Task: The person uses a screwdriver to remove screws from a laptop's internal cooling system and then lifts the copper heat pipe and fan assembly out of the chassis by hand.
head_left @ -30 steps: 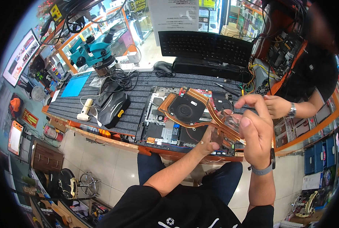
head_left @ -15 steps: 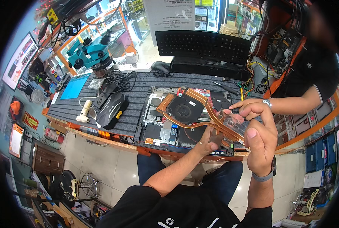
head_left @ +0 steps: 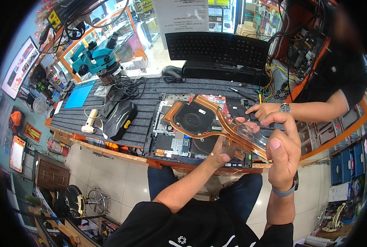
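A laptop cooling assembly (head_left: 214,133), with copper heat pipes and a black fan, is tilted above an opened laptop (head_left: 167,144) with bare boards and parts. My left hand (head_left: 219,155) grips its lower edge near the middle, fingers partly behind the pipes. My right hand (head_left: 285,154) is closed at the assembly's right end, thumb up and index finger bent; some fingers lie behind a clear plastic piece (head_left: 249,132). Another person's hand (head_left: 267,110) reaches in from the right, one finger pointing toward the laptop's far right corner.
On the grey ribbed mat (head_left: 150,88) lie a black case (head_left: 119,119), a white handheld device (head_left: 89,121), cables and a screwdriver (head_left: 245,94). A teal microscope (head_left: 95,59) stands at the back left. A black keyboard (head_left: 216,49) leans at the back, and a power supply (head_left: 278,80) sits right.
The cooling assembly has shifted slightly left and down, with my left hand moving along. The other person's hand has moved a little left. The whole view shifted slightly.
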`<action>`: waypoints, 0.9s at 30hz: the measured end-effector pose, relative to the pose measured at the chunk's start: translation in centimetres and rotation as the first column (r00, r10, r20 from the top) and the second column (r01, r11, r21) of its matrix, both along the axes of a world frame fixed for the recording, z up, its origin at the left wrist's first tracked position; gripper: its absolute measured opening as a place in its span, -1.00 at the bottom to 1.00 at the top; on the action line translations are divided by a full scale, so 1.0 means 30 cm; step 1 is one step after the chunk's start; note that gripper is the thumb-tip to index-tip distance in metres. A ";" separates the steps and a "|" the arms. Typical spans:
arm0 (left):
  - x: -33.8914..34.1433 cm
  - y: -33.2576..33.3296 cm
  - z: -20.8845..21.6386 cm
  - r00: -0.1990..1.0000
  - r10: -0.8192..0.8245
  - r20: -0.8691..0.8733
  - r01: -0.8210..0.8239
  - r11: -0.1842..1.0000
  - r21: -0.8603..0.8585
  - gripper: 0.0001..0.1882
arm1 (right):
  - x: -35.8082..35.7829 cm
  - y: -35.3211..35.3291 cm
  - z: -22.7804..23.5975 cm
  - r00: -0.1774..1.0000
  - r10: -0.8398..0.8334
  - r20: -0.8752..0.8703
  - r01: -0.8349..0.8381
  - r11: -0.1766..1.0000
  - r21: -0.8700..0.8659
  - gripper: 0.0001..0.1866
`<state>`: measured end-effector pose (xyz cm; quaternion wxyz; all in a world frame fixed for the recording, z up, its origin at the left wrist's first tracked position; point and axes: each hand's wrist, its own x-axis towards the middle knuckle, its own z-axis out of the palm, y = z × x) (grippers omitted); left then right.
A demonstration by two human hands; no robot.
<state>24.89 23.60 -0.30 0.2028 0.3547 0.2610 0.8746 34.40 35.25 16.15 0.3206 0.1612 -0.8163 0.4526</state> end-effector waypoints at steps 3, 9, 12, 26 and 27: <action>-0.002 -0.024 0.001 1.000 -0.002 0.026 0.002 1.000 -0.012 0.42 | 0.011 0.016 -0.007 1.000 0.000 -0.008 -0.001 1.000 -0.031 -0.56; -0.027 -0.231 0.012 0.996 0.077 0.037 -0.074 0.993 -0.091 0.40 | 0.054 0.137 -0.101 0.991 -0.105 -0.084 0.091 0.983 -0.159 -0.50; -0.048 -0.374 0.007 0.984 0.175 -0.027 -0.177 0.976 -0.125 0.52 | 0.075 0.196 -0.209 0.990 -0.141 -0.020 0.132 0.963 -0.235 -0.54; -0.043 -0.740 -0.065 0.964 0.265 -0.011 -0.265 0.963 0.050 0.63 | -0.093 0.234 -0.586 0.907 -0.223 0.358 0.247 0.969 -0.020 -0.79; -0.033 -0.745 -0.063 0.957 0.289 0.019 -0.290 0.956 0.040 0.63 | -0.115 0.233 -0.589 0.913 -0.216 0.346 0.236 0.972 -0.016 -0.77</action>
